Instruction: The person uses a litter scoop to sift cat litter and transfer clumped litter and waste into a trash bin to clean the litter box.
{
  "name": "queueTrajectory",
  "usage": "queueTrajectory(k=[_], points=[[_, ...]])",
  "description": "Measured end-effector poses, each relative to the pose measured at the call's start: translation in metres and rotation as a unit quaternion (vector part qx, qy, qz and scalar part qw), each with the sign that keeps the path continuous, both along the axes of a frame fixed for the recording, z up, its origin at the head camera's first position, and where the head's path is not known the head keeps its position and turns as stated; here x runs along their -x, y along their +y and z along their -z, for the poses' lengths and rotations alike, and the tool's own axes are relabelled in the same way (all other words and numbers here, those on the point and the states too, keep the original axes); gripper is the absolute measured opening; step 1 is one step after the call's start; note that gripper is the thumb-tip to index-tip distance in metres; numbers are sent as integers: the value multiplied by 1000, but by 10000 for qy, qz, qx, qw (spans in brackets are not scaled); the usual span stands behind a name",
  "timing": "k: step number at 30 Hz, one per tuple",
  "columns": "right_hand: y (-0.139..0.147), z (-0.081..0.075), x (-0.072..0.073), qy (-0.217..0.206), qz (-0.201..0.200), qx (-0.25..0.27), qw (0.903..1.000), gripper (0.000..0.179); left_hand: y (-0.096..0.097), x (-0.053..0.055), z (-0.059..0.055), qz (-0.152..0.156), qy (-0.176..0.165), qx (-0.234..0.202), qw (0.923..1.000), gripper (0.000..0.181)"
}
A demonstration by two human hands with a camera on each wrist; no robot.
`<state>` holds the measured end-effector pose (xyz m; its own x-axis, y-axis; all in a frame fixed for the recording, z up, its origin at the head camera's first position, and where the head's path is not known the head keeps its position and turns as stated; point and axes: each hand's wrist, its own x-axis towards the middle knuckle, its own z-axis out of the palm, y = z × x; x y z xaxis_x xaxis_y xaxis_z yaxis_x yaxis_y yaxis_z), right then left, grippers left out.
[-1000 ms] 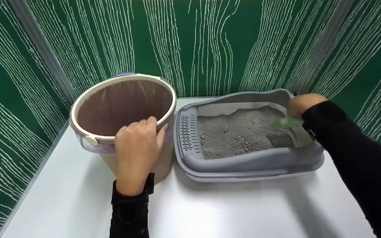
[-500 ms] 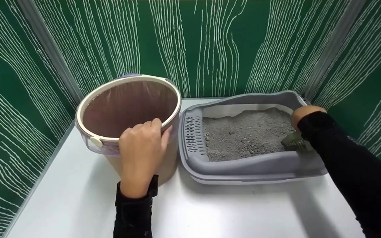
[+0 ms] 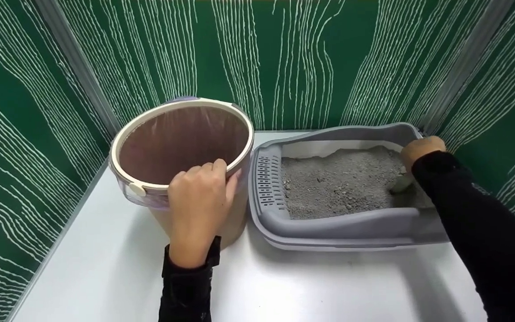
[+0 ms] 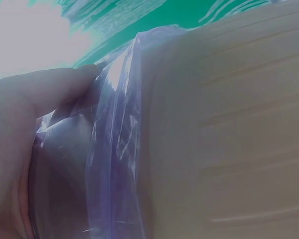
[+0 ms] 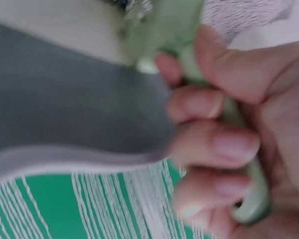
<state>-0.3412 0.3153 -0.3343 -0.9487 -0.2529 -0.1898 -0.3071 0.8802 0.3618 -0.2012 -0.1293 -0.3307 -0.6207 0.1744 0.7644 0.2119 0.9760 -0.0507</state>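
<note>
My left hand (image 3: 200, 201) grips the near right rim of a beige trash can (image 3: 235, 223), its fingers over the edge and its thumb outside. A thin purple-tinted bag (image 4: 114, 144) lines the can and folds down over its outside. My right hand (image 3: 422, 147) holds a green litter scoop (image 5: 189, 64), the fingers curled round its handle in the right wrist view. The scoop's head dips into grey litter (image 3: 342, 179) at the right end of a grey litter box (image 3: 338, 228). My sleeve and hand hide part of the scoop in the head view.
The can and the box stand side by side on a white table (image 3: 293, 286). A perforated step (image 3: 267, 181) forms the box's left end. Green panels (image 3: 302, 58) with white wavy lines enclose the back and sides, joined by grey posts (image 3: 467, 62).
My right hand has brought the scoop down from above the litter into it at the right end. The left hand keeps its grip on the can's rim. The head view has shifted slightly left.
</note>
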Motion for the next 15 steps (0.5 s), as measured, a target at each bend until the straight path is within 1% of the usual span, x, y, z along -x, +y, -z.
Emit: queueTrajectory(k=[3, 6, 11, 15], points=[[8, 5, 5, 184, -393, -40, 9991, 37, -1, 0, 1, -14, -4, 2, 10000, 38], [15, 9, 12, 239, -667, 122, 9974, 40, -1, 0, 1, -34, 2, -5, 10000, 39], [18, 10, 23, 104, -830, 520, 9951, 39, -1, 0, 1, -24, -26, 11, 10000, 39], [16, 7, 26, -142, -832, 727, 9938, 43, 0, 0, 0, -43, -45, 43, 10000, 39]])
